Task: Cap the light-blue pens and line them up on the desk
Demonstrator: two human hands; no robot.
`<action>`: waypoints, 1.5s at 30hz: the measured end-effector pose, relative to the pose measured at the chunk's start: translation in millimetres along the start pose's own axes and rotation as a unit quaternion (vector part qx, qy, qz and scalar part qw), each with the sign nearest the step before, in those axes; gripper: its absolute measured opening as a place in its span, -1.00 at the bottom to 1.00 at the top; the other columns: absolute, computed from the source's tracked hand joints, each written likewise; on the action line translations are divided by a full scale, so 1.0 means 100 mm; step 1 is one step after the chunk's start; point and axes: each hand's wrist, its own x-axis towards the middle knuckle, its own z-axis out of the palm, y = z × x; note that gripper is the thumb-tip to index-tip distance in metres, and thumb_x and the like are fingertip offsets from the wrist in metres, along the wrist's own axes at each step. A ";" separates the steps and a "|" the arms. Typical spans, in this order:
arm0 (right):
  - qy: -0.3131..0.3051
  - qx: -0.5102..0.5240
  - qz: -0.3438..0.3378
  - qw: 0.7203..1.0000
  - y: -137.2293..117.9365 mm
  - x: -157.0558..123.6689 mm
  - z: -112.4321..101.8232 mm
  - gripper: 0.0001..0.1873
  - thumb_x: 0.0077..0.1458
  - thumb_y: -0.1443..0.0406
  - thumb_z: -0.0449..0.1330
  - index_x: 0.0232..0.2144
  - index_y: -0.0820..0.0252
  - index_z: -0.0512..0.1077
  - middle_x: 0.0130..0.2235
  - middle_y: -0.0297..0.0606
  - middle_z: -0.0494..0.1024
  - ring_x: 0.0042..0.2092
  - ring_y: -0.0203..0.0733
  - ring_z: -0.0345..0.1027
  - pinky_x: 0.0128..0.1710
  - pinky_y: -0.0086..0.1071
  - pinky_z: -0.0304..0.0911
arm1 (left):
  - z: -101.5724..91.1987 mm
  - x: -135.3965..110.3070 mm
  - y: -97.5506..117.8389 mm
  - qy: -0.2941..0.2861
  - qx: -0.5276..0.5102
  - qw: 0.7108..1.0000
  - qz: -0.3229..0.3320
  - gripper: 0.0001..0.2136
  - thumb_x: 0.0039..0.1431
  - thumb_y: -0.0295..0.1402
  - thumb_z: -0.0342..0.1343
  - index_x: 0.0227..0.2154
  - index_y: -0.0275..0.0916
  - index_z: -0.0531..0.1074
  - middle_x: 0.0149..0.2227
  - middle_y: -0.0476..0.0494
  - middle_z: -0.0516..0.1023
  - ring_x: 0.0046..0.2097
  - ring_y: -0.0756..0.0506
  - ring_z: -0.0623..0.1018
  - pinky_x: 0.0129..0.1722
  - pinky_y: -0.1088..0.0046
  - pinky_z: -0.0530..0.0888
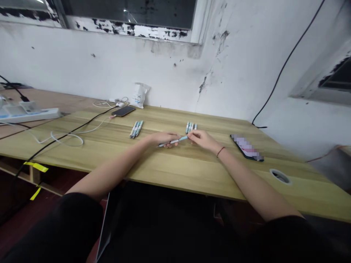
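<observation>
Above the middle of the wooden table (164, 164), a slim pen (174, 141) with a pale body and a light blue end lies between my hands. My left hand (164, 138) is closed around its body. At the light blue end, the fingertips of my right hand (201, 138) are pinched together on the pen. Just behind my right hand lies a row of several pens (190, 126), partly hidden by that hand. Another group of pens (136, 129) rests side by side to the left of my left hand.
A phone (123, 111) with cables and a white plastic packet (139, 95) are at the back left. On the right lie another phone (246, 148), its screen blurred out, and a round table hole (280, 176). A power strip (30, 113) sits far left; a black cable (68, 132) crosses the table.
</observation>
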 end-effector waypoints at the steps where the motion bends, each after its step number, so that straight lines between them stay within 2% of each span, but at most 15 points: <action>1: 0.002 0.017 0.000 1.000 0.00 0.00 0.00 -0.71 0.04 0.07 0.14 -0.37 0.18 0.39 -0.42 -0.31 0.42 -0.42 -0.28 0.32 -0.38 -0.35 0.32 | 0.00 0.00 0.00 0.003 -0.001 1.000 0.000 -0.74 0.14 -0.12 0.03 -0.38 -0.26 0.36 -0.54 0.03 0.32 -0.63 0.13 0.19 -0.70 0.63 0.12; 3: 0.004 0.042 -0.005 0.999 -0.01 0.00 0.00 -0.72 -0.02 0.12 0.20 -0.29 0.16 0.37 -0.34 -0.28 0.46 -0.40 -0.27 0.35 -0.36 -0.34 0.33 | 0.00 0.00 -0.01 0.009 -0.007 1.000 -0.004 -0.74 0.14 -0.12 0.03 -0.34 -0.25 0.36 -0.52 0.02 0.33 -0.63 0.13 0.19 -0.70 0.63 0.12; 5: 0.001 0.038 -0.012 0.999 -0.01 -0.01 -0.01 -0.73 -0.03 0.15 0.22 -0.29 0.16 0.36 -0.34 -0.28 0.48 -0.41 -0.28 0.35 -0.34 -0.33 0.32 | -0.01 0.01 -0.01 0.011 -0.005 1.000 -0.005 -0.73 0.13 -0.12 0.03 -0.35 -0.25 0.36 -0.52 0.02 0.33 -0.63 0.13 0.20 -0.70 0.62 0.12; 8: -0.013 0.004 -0.009 1.000 -0.02 -0.01 -0.02 -0.77 0.04 0.13 0.15 -0.37 0.18 0.37 -0.42 -0.28 0.50 -0.42 -0.26 0.35 -0.34 -0.33 0.30 | -0.01 0.01 -0.02 0.007 0.018 1.000 0.006 -0.73 0.14 -0.12 0.02 -0.41 -0.26 0.37 -0.55 0.02 0.30 -0.63 0.12 0.20 -0.69 0.61 0.15; 11: -0.022 -0.030 -0.012 0.999 -0.01 -0.01 -0.01 -0.69 0.12 0.09 0.06 -0.48 0.19 0.36 -0.47 -0.27 0.49 -0.42 -0.25 0.35 -0.34 -0.35 0.28 | -0.01 0.01 -0.02 -0.001 0.027 1.000 0.016 -0.72 0.14 -0.12 0.02 -0.45 -0.27 0.36 -0.57 0.03 0.26 -0.63 0.12 0.19 -0.69 0.61 0.14; 17: 0.013 -0.014 -0.027 0.999 -0.02 -0.01 0.02 -0.77 0.04 0.16 0.15 -0.29 0.16 0.34 -0.36 -0.29 0.46 -0.39 -0.25 0.37 -0.36 -0.34 0.30 | -0.02 0.02 -0.03 0.004 -0.009 1.000 0.006 -0.72 0.11 -0.11 0.05 -0.42 -0.26 0.34 -0.58 0.05 0.23 -0.64 0.13 0.15 -0.71 0.64 0.09; 20: 0.022 -0.066 -0.034 0.997 -0.06 -0.02 0.02 -0.82 0.09 0.17 0.10 -0.37 0.18 0.33 -0.44 -0.31 0.43 -0.43 -0.27 0.33 -0.40 -0.37 0.24 | -0.03 0.02 -0.04 0.003 -0.001 1.000 0.013 -0.69 0.09 -0.07 0.05 -0.42 -0.27 0.35 -0.59 0.05 0.22 -0.63 0.13 0.14 -0.70 0.64 0.09; 25: 0.023 -0.145 -0.040 0.988 -0.09 -0.03 0.02 -0.66 0.19 0.16 -0.03 -0.55 0.20 0.29 -0.57 -0.35 0.35 -0.51 -0.32 0.21 -0.45 -0.40 0.13 | -0.04 0.03 -0.06 0.001 0.018 0.999 0.033 -0.66 0.08 -0.03 0.06 -0.43 -0.26 0.36 -0.61 0.06 0.17 -0.62 0.12 0.15 -0.68 0.63 0.11; 29: 0.048 -0.096 -0.057 0.993 -0.07 -0.02 0.03 -0.78 0.08 0.17 0.11 -0.33 0.21 0.39 -0.38 -0.28 0.47 -0.40 -0.27 0.32 -0.40 -0.40 0.21 | -0.05 0.04 -0.06 0.016 0.024 0.999 0.025 -0.65 0.10 -0.02 0.02 -0.44 -0.26 0.35 -0.63 0.07 0.16 -0.62 0.10 0.16 -0.66 0.61 0.14; 31: 0.060 -0.099 -0.066 0.991 -0.07 -0.01 0.03 -0.79 0.04 0.20 0.15 -0.30 0.20 0.41 -0.34 -0.25 0.49 -0.36 -0.25 0.34 -0.36 -0.37 0.24 | -0.08 0.03 -0.06 0.011 0.036 0.999 0.023 -0.65 0.10 -0.02 0.02 -0.43 -0.26 0.36 -0.63 0.06 0.19 -0.62 0.09 0.20 -0.64 0.59 0.16; 34: 0.085 -0.117 -0.071 0.987 -0.08 -0.01 0.03 -0.83 0.06 0.23 0.13 -0.32 0.20 0.43 -0.33 -0.24 0.52 -0.35 -0.23 0.35 -0.33 -0.35 0.26 | -0.18 0.02 -0.06 0.002 0.084 0.996 0.030 -0.66 0.06 -0.04 0.06 -0.42 -0.28 0.40 -0.58 0.01 0.31 -0.56 0.07 0.30 -0.57 0.57 0.25; 38: 0.136 -0.160 -0.077 0.975 -0.07 -0.01 -0.01 -0.83 0.10 0.26 0.09 -0.28 0.18 0.42 -0.31 -0.23 0.53 -0.35 -0.23 0.35 -0.34 -0.37 0.23 | -0.36 -0.01 -0.09 -0.007 0.162 0.985 0.060 -0.65 0.05 -0.07 0.08 -0.32 -0.28 0.47 -0.39 -0.08 0.47 -0.47 0.04 0.39 -0.43 0.54 0.33; 42: 0.124 -0.257 -0.094 0.954 -0.09 -0.03 -0.03 -0.84 0.15 0.29 0.02 -0.29 0.18 0.39 -0.35 -0.24 0.50 -0.38 -0.23 0.29 -0.36 -0.39 0.15 | -0.41 -0.03 -0.09 0.038 0.275 0.957 0.082 -0.62 0.09 -0.08 0.04 -0.17 -0.25 0.47 -0.38 -0.06 0.50 -0.42 0.01 0.43 -0.40 0.53 0.32; 45: 0.116 -0.302 -0.108 0.940 -0.13 -0.04 -0.03 -0.82 0.17 0.32 -0.02 -0.31 0.19 0.38 -0.33 -0.23 0.48 -0.36 -0.21 0.28 -0.35 -0.39 0.12 | -0.37 -0.04 -0.06 0.061 0.351 0.928 0.106 -0.61 0.13 -0.10 -0.02 -0.15 -0.26 0.47 -0.42 -0.06 0.51 -0.42 -0.01 0.44 -0.40 0.52 0.30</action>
